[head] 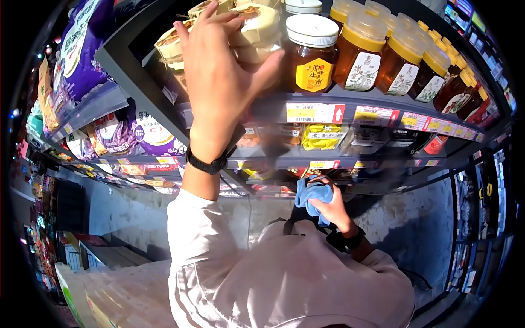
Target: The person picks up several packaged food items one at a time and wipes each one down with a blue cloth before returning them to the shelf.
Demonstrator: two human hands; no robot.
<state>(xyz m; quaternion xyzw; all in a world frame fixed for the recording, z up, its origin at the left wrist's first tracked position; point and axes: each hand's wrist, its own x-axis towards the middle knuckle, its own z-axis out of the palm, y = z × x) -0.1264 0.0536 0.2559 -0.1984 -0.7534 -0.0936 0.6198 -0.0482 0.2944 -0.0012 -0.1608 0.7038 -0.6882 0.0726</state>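
Observation:
My left hand [221, 69] reaches up to the top shelf with its fingers spread over jars with paper-wrapped tops. Its fingertips overlap the cream paper top of one jar [258, 24], and its thumb lies across that jar's front. Whether it grips the jar is unclear. Another paper-topped jar [169, 47] is partly hidden to the left of the hand. Just right of the thumb stands a honey jar [313, 57] with a white lid and a yellow label. Lower down, in front of my body, my right hand [334, 205] holds a crumpled blue cloth [313, 194].
Several yellow-collared honey jars [361, 53] line the top shelf to the right, above a price-tag strip [316, 112]. Packaged goods, including a yellow packet [323, 137], fill the shelf below. Purple detergent bags [82, 49] stand on the left rack. Cartons [110, 250] sit on the floor behind.

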